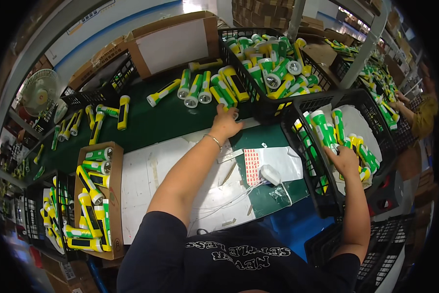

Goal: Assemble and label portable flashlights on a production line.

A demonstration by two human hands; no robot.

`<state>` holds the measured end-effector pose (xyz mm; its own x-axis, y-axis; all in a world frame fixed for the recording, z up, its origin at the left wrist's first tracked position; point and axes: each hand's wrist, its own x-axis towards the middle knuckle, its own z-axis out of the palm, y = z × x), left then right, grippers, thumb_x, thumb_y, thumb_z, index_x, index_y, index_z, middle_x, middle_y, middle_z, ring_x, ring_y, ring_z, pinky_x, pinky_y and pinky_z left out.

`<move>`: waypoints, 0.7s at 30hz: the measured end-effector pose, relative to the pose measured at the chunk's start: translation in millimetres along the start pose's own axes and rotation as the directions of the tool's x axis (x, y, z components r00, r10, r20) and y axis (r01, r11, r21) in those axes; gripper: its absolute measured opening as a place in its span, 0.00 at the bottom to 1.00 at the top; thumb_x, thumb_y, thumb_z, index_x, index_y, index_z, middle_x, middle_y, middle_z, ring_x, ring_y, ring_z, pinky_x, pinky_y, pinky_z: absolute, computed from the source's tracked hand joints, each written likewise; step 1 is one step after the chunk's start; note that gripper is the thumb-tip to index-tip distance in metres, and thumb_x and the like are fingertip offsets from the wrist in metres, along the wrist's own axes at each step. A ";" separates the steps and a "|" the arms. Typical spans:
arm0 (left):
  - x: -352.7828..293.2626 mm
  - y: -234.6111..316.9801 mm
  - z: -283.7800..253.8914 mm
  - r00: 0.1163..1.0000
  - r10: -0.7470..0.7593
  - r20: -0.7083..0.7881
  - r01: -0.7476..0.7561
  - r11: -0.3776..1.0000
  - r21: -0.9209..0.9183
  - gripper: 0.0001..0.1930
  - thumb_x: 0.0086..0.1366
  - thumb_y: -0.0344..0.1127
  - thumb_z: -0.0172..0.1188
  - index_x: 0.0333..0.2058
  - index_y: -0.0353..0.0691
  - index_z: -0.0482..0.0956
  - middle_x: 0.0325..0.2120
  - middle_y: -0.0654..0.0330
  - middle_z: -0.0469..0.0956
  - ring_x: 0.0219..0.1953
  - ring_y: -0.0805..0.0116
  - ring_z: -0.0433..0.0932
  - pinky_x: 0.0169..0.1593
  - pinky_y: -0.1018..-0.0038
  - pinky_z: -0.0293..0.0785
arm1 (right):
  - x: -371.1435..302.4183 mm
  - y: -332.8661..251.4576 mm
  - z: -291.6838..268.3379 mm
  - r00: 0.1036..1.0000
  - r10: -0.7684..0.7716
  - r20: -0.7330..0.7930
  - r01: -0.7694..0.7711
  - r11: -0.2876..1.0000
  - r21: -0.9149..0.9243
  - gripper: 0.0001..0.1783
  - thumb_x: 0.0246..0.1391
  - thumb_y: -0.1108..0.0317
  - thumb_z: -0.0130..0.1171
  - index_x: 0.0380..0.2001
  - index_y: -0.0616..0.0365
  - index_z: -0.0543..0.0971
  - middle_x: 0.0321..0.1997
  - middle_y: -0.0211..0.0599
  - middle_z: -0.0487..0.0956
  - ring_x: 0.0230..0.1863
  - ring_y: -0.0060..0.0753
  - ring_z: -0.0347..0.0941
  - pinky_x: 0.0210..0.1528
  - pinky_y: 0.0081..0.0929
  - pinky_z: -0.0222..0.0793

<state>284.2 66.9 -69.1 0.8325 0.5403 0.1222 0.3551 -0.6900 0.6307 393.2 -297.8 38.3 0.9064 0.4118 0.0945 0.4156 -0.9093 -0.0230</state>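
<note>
My left hand (225, 124) reaches to the far side of the bench, its fingers closed around a green and yellow flashlight (228, 101). Several more flashlights lie just beside it, among them one with a dark panel (236, 84). Over on the right, my right hand (345, 160) is inside a black plastic crate (305, 183). Its fingers close on the lower end of a green and white flashlight (320, 123), partly hiding it. Other flashlights lie around that hand, on a pale liner (368, 122).
A full black crate of flashlights (273, 105) stands at the back. At left is a cardboard box of flashlights (117, 210). Papers (151, 171) and a white adapter with cable (270, 174) lie on the near bench. A co-worker's arm (406, 110) is at far right.
</note>
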 end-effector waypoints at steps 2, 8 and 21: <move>-3.3 -8.0 -7.6 0.990 -0.010 -0.138 0.014 0.999 0.030 0.25 0.43 0.44 0.67 0.42 0.48 0.72 0.53 0.43 0.55 0.51 0.42 0.67 0.53 0.62 0.67 | 0.8 1.7 -4.3 0.999 0.016 0.029 -0.017 0.999 0.052 0.37 0.45 0.33 0.48 0.24 0.64 0.79 0.25 0.55 0.77 0.31 0.55 0.74 0.35 0.43 0.68; -35.0 -45.7 -75.6 0.781 0.240 -0.576 -0.263 0.964 0.045 0.22 0.44 0.22 0.61 0.41 0.45 0.72 0.42 0.48 0.65 0.39 0.52 0.70 0.46 0.65 0.69 | 9.8 19.0 -10.3 0.994 0.031 -0.105 0.006 0.945 0.328 0.31 0.48 0.41 0.53 0.23 0.65 0.73 0.19 0.44 0.73 0.24 0.45 0.70 0.28 0.34 0.64; -148.0 -2.4 -114.5 0.999 -0.049 0.004 0.004 0.006 -1.000 0.20 0.68 0.48 0.42 0.54 0.47 0.58 0.49 0.53 0.69 0.47 0.61 0.72 0.48 0.57 0.73 | -90.1 -132.0 -40.6 0.819 -0.571 -0.049 0.414 0.531 0.739 0.17 0.45 0.58 0.63 0.34 0.60 0.77 0.29 0.35 0.79 0.30 0.27 0.74 0.32 0.23 0.68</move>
<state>111.4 43.8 -0.9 0.8158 0.5715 0.0883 -0.4195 0.4798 0.7706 253.6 -217.3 73.1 0.5013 0.8541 0.1391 0.6528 -0.2677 -0.7087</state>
